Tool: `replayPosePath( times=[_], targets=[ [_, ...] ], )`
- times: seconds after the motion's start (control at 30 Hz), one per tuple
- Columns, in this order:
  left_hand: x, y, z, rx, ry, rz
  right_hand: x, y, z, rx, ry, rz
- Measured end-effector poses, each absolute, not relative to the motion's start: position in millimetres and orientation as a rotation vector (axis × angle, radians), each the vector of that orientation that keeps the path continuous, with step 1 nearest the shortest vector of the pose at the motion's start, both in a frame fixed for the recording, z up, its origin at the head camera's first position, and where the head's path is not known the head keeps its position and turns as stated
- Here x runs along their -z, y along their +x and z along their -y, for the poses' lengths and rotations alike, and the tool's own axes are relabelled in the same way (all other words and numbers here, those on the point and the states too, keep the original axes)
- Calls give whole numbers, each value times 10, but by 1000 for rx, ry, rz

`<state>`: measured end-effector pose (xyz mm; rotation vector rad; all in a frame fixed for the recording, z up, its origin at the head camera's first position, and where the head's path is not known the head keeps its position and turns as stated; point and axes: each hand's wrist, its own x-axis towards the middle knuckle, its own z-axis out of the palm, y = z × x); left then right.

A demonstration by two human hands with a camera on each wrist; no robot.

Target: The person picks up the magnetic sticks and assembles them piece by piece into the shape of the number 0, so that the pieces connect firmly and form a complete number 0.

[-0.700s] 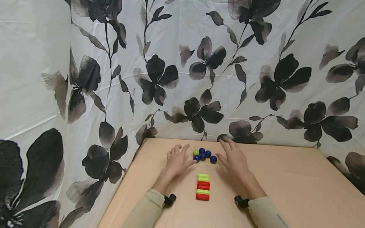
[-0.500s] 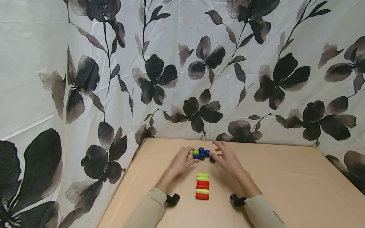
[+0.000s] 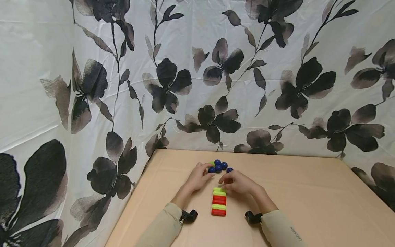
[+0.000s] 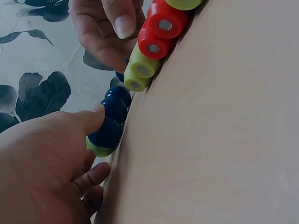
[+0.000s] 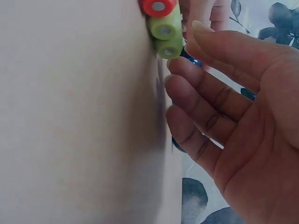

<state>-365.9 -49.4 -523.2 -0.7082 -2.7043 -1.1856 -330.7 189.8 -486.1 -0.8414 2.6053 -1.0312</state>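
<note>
A cluster of blue balls with one green ball lies near the far edge of the tan table. My left hand is at the cluster's left side. Its thumb tip touches a blue ball, and its curled fingers close on the green ball. A row of green and red cylinders runs toward me. My right hand hovers at the row's far end with relaxed fingers beside the end green cylinder. It holds nothing.
A flower-print curtain walls the table at the back and left. The table's left edge runs close to my left sleeve. Bare tabletop stretches to the right of my right sleeve.
My right hand has pulled back from the blue balls toward the far end of the cylinder row. The left hand has closed in on the green ball, its fingers curling.
</note>
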Motion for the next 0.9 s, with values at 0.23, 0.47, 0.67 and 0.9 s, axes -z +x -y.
replayPosePath(
  times=[0.23,0.47,0.67,0.9],
  targets=[
    [5225,-3654,458,1093,-642,2779,4905,-3300,-1876,1018,-823,-2590],
    [5215,-3635,524,1164,-665,2797,4907,-3281,-1824,961,-776,-2661],
    [5250,-3654,653,1354,-736,2732,4929,-3269,-1797,932,-756,-2715],
    [5236,-3634,706,1524,-742,2718,4935,-3273,-1795,901,-746,-2755]
  ],
)
